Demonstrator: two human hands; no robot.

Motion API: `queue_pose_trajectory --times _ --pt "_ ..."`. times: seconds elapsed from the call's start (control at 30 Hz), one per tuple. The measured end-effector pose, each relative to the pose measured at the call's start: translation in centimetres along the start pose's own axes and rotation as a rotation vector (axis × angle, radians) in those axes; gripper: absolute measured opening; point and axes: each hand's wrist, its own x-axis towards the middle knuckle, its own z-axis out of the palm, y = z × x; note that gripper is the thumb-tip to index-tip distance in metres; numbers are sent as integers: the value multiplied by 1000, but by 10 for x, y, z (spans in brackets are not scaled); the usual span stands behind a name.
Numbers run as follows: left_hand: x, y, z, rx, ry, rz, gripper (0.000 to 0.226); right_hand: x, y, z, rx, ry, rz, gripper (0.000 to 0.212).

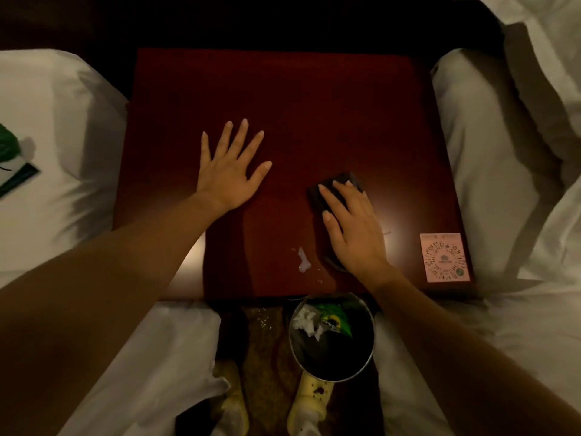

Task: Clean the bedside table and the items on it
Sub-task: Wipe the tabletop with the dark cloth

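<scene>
1. The white-sheeted bed on the left is pressing against the left edge of the square dark red wooden table; one green-and-white card is lying on it at the frame edge.
2. The left hand is resting flat on the table left of centre, its fingers spread wide and holding nothing.
3. One small puddle of whitish liquid, with a few droplets around it, is sitting near the front edge, between the two hands and just beside the right wrist.
4. The right hand is pressing down with straight fingers on one dark folded cleaning cloth, which is lying under its fingertips, well apart from the left hand.
5. One round metal-rimmed waste bin holding crumpled paper and a green wrapper is standing on the floor just in front of the table.
6. One pink square sticker is sitting at the front right corner.
7. The whole back half of the table is lying bare.
8. A second white bed is closing in the right edge.
</scene>
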Motion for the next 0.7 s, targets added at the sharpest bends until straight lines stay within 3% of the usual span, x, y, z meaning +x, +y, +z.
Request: queue_pose_trajectory --times 0.4,0.7 --pt "-51 -31 2 15 5 -36 68 -49 -61 24 43 -29 125 62" --pt "-77 -67 3 -17 84 -134 65 -43 -114 60 -124 -2 226 53"
